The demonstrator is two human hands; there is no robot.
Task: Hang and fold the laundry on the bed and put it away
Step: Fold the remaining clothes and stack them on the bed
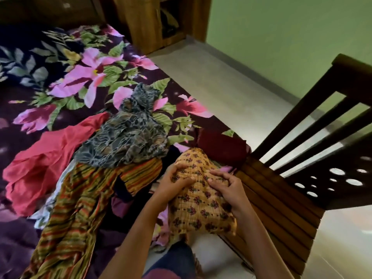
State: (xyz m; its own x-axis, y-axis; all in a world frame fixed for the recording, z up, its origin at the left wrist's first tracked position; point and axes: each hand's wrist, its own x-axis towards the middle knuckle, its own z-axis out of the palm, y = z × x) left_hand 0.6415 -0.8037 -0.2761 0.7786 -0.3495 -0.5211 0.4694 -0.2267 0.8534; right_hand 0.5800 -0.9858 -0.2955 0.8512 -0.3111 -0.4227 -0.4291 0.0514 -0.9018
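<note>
The fingers (178, 167) of the left hand (173, 186) are curled down over the top of a yellow flower-printed garment (201, 210), and the thumb is pressed flat onto the cloth. The fingers (219, 174) of the right hand (231, 190) are bent in the same way and close together, gripping a fold just beside the left thumb. The two hands are nearly touching. Both bare forearms are seen rising from the lower edge of the view and converging on the garment, wrists slightly bent, backs of the hands up.

The garment is bunched into a rounded bundle. Its long axis runs away from the person, with the narrower far end pointing along the bed's right edge and the wider near end towards the person. It is held at the near right corner of the bed (80, 73), against the slatted seat of a dark wooden chair (281, 198). Whether it rests on the bed or is lifted cannot be told.

A maroon cloth (221, 146) lies just beyond it at the right edge. To the left, loose laundry is heaped: a striped orange and green garment (76, 208), a grey leaf-patterned cloth (128, 137) on top of it, and a pink garment (46, 158) further left. The bed is covered by a dark sheet printed with large pink flowers. A wooden wardrobe (141, 23) stands past the bed's far right corner, on a pale floor (211, 77).
</note>
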